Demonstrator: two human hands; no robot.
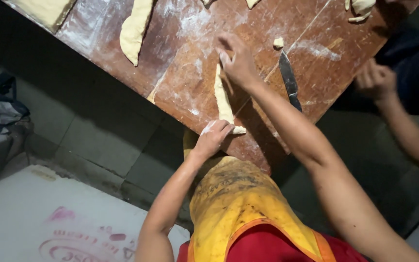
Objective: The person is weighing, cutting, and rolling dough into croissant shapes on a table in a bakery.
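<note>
A long thin strip of pale dough (222, 97) lies on the floured brown wooden table (190, 68), running from the near edge away from me. My left hand (213, 138) rests over its near end at the table's edge, fingers curled down on it. My right hand (236, 60) grips the far end of the strip, fingers pinched together. A yellow apron over a red shirt (238, 204) shows below my arms.
A knife (289, 80) lies on the table just right of my right forearm. A small dough lump (278, 42), another dough strip (134, 29), a dough slab (44, 9) and dough scraps (362, 7) lie farther off. Another person's hand (374, 80) is at the right edge.
</note>
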